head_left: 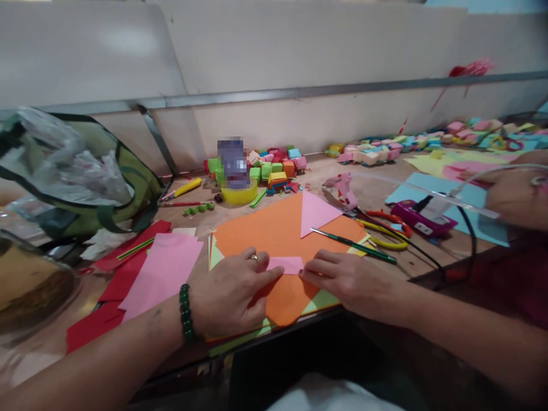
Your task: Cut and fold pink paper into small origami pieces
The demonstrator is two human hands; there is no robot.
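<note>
Table (317,171): your work surface, running along a pale wall.
Green bag (143,191): at your left, mouth gaping toward you; crumpled clear plastic (81,160) fills it, the contents of that plastic too blurred to name.
Round clear container (71,274): at the left edge, partly cut off; something tan and brown inside, not identifiable.
Orange sheet (257,228): directly before you, atop a stack of coloured paper.
Blue sheet (411,185): farther right, near the co-worker's arm (516,191).
Pink sheet (165,268): left of the stack, overlapping red paper (107,325).
Left hand (226,291): yours, with green bead bracelet and ring; forefinger stretched onto the pink strip, thumb well apart from it.
Right hand (359,282): yours, fingers close together at the strip's right end; whether it pinches or merely presses, I cannot tell.
Paper cubes (268,170): loose, many-coloured, heaped near the wall.
Yellow roll (240,195): before the cubes; a masked upright object (233,162) stands in or behind it, which is unclear.
Pink triangle (319,214): on the orange sheet, beyond your hands.
Green-handled tool (363,247): slender, its metal tip at the triangle's lower edge.
Pink strip (291,266): on the orange sheet, between your two hands.
</note>
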